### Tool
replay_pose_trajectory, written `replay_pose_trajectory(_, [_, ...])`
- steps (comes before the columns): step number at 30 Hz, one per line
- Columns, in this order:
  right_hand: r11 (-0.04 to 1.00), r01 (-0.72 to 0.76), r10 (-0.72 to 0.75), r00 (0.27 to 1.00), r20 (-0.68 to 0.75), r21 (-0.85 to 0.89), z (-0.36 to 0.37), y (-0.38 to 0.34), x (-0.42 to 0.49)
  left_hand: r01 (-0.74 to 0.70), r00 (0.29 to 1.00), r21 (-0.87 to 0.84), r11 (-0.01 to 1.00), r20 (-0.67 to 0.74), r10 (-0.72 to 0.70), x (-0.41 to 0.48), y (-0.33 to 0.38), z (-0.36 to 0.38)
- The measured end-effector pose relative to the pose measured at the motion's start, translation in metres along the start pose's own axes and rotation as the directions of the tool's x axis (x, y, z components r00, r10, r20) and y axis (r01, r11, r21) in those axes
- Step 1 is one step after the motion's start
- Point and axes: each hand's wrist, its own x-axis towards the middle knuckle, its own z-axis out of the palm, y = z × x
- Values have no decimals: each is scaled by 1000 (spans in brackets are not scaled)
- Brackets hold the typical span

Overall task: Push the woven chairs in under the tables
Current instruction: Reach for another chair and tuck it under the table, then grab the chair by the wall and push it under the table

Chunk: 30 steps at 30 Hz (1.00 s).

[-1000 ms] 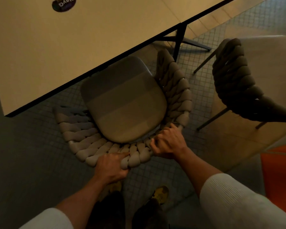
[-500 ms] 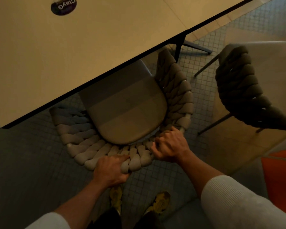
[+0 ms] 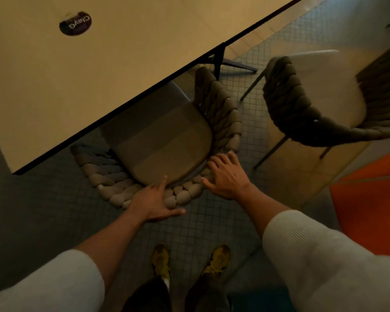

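A woven chair (image 3: 221, 113) with a thick braided backrest and a flat seat cushion stands partly under the pale table (image 3: 99, 70), the front of its seat hidden by the tabletop. My left hand (image 3: 153, 201) hovers over the back rim with fingers spread, holding nothing. My right hand (image 3: 225, 174) is open too, fingers apart, just above the rim's right part. A second woven chair (image 3: 288, 104) stands to the right, out in the open beside the table's corner.
The table's black leg and foot (image 3: 218, 61) stand beyond the first chair. A dark round sticker (image 3: 75, 24) lies on the tabletop. An orange floor area (image 3: 369, 199) is at the right. My shoes (image 3: 189, 262) are on the tiled floor below.
The chair slid further under the table. Both hands, which gripped the woven back rim, have let go and opened.
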Motion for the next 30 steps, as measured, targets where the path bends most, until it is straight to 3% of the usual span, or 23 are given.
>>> replay_pose_trajectory(4, [989,-120,110,987,113,89,-40,-10,-52,-90,994,128,988,-47,97,-35,5,-46])
replay_pose_trajectory(7, [955,-234,201,962,185,181,-64,-28,-97,-158,986,188,969,90,143,-67,10,-73])
replay_pose_trajectory(9, [931,-298,262,947,185,210,-73,-37,-124,-211,972,257,943,155,175,-82,18,-88])
replay_pose_trajectory(14, [850,-464,428,884,187,250,-92,-45,-188,-347,937,395,851,96,337,-107,46,-122])
replay_pose_trajectory(20, [760,-592,558,806,196,269,-116,-27,-260,-542,803,537,646,105,587,-120,99,-141])
replay_pose_trajectory(25, [664,-703,681,710,182,256,-136,1,-313,-590,740,580,561,111,663,-120,153,-153])
replay_pose_trajectory(30, [640,-733,721,677,149,232,-157,31,-339,-603,729,586,541,130,672,-119,213,-170])
